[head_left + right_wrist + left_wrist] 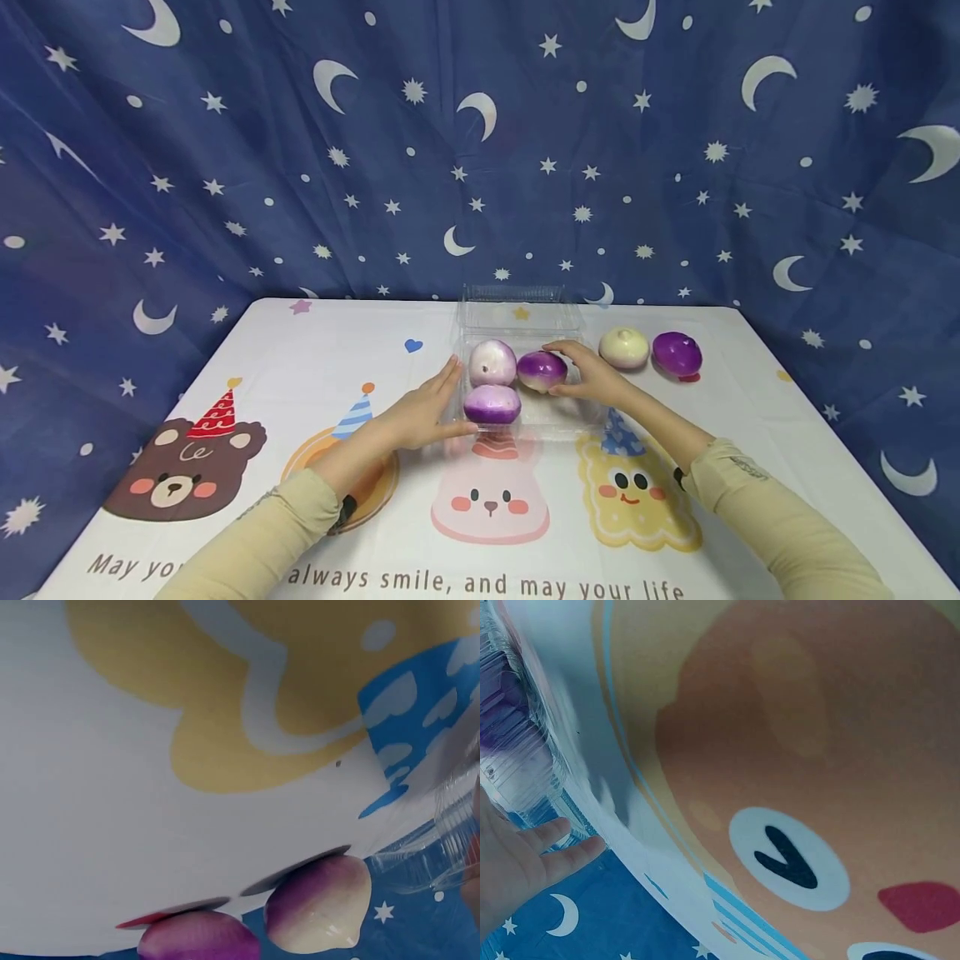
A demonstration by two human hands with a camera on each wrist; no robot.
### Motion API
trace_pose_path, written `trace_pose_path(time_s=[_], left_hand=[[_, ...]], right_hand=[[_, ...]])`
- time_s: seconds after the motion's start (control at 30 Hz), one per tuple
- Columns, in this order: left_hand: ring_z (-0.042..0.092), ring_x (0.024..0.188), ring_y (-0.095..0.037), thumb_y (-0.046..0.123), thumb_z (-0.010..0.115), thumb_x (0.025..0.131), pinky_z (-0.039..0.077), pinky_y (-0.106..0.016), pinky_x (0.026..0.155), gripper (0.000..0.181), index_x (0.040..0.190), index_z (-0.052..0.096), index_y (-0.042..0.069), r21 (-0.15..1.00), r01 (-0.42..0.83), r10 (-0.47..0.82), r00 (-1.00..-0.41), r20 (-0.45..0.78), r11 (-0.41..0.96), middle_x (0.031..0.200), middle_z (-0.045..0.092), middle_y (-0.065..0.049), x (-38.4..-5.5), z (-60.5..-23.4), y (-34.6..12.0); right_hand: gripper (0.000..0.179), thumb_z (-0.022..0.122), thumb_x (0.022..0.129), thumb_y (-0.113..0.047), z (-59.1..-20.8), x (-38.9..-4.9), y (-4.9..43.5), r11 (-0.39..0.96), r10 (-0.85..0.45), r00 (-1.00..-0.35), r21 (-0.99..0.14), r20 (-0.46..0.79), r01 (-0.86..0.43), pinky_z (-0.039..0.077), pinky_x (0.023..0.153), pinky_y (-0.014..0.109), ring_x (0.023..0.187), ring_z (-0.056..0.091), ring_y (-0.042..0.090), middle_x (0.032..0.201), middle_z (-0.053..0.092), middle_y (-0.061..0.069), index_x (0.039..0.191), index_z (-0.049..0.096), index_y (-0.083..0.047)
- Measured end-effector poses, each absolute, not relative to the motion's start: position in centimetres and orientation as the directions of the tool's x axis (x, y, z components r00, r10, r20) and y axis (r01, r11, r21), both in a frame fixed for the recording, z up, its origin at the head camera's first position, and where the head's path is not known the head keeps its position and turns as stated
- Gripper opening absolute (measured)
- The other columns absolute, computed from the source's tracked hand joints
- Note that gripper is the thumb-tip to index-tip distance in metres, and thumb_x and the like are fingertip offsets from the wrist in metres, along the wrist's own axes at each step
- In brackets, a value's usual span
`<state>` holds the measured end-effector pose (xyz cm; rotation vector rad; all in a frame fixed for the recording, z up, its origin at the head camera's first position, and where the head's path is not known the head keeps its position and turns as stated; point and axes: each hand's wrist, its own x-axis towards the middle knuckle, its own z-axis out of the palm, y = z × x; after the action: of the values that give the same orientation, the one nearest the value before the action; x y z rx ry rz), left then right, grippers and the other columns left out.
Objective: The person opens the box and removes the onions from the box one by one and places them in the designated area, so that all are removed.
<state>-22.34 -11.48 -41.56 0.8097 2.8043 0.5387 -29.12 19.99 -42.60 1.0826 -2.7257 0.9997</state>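
Note:
A clear plastic box with its lid raised at the back stands on the table. Inside, along its left side, sit a pale purple-white onion and, in front of it, a purple-and-white onion. My right hand pinches a darker purple onion between thumb and fingers, over the box's right part. With fingers spread straight, my left hand rests against the box's left side. In the left wrist view, its fingers lie beside the clear wall.
Right of the box are a cream-coloured onion and a deep purple onion. A white tablecloth with cartoon prints covers the table. Behind its far edge hangs a blue curtain with moons and stars.

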Motion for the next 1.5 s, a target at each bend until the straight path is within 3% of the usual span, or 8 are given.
trace_pose_path(time_s=[0.13, 0.5, 0.7, 0.83, 1.3, 1.5], left_hand=[[0.018, 0.144, -0.036, 0.060, 0.053, 0.087, 0.029, -0.048, 0.113, 0.100, 0.151, 0.004, 0.001, 0.394, 0.476, 0.542, -0.838, -0.069, 0.786, 0.159, 0.000, -0.017, -22.4, -41.5, -11.6], [0.027, 0.139, -0.041, 0.058, 0.054, 0.088, 0.034, -0.050, 0.109, 0.099, 0.151, 0.003, 0.002, 0.424, 0.460, 0.540, -0.838, -0.084, 0.780, 0.159, -0.003, -0.016, -22.1, -41.5, -11.7], [0.031, 0.136, -0.042, 0.059, 0.053, 0.088, 0.039, -0.050, 0.105, 0.099, 0.152, 0.000, 0.004, 0.446, 0.441, 0.536, -0.838, -0.105, 0.778, 0.159, -0.006, -0.014, -22.1, -41.8, -11.7], [0.031, 0.137, -0.042, 0.058, 0.053, 0.088, 0.036, -0.048, 0.108, 0.099, 0.151, -0.001, 0.004, 0.466, 0.438, 0.541, -0.834, -0.108, 0.768, 0.159, -0.008, -0.014, -22.1, -41.9, -11.6], [0.042, 0.130, -0.041, 0.057, 0.053, 0.088, 0.039, -0.045, 0.107, 0.099, 0.151, -0.002, 0.005, 0.469, 0.434, 0.544, -0.829, -0.125, 0.769, 0.159, -0.009, -0.014, -22.6, -41.9, -11.4], [0.044, 0.129, -0.041, 0.059, 0.054, 0.087, 0.041, -0.046, 0.104, 0.101, 0.152, -0.002, 0.005, 0.456, 0.427, 0.534, -0.834, -0.135, 0.781, 0.159, -0.008, -0.014, -22.7, -41.9, -11.4]], right_hand=[[0.064, 0.080, 0.074, -0.016, -42.5, -29.1, 19.6, 0.566, -0.604, -0.751, -0.520, 0.266, -0.640, 0.039, 0.104, 0.051, 0.120, 0.051, 0.038, 0.127, 0.056, 0.021, 0.127, 0.051, 0.004], [0.059, 0.077, 0.077, -0.014, -42.8, -28.8, 19.2, 0.640, -0.563, -0.793, -0.484, 0.234, -0.597, 0.047, 0.093, 0.047, 0.104, 0.060, 0.031, 0.120, 0.062, 0.017, 0.127, 0.051, 0.002], [0.057, 0.076, 0.078, -0.012, -42.9, -28.8, 19.4, 0.613, -0.539, -0.808, -0.549, 0.235, -0.569, 0.047, 0.094, 0.049, 0.104, 0.059, 0.033, 0.118, 0.061, 0.020, 0.126, 0.051, 0.004], [0.056, 0.075, 0.079, -0.011, -42.9, -28.9, 19.5, 0.596, -0.519, -0.821, -0.588, 0.236, -0.546, 0.046, 0.095, 0.050, 0.105, 0.059, 0.034, 0.119, 0.061, 0.021, 0.127, 0.050, 0.005], [0.052, 0.072, 0.081, -0.006, -42.3, -29.3, 20.2, 0.519, -0.439, -0.861, -0.710, 0.257, -0.476, 0.049, 0.087, 0.048, 0.097, 0.059, 0.032, 0.112, 0.061, 0.024, 0.127, 0.049, 0.007], [0.050, 0.068, 0.084, -0.004, -41.7, -29.1, 20.4, 0.470, -0.418, -0.870, -0.757, 0.262, -0.454, 0.052, 0.083, 0.032, 0.091, 0.057, 0.019, 0.110, 0.060, 0.026, 0.128, 0.048, 0.008]])
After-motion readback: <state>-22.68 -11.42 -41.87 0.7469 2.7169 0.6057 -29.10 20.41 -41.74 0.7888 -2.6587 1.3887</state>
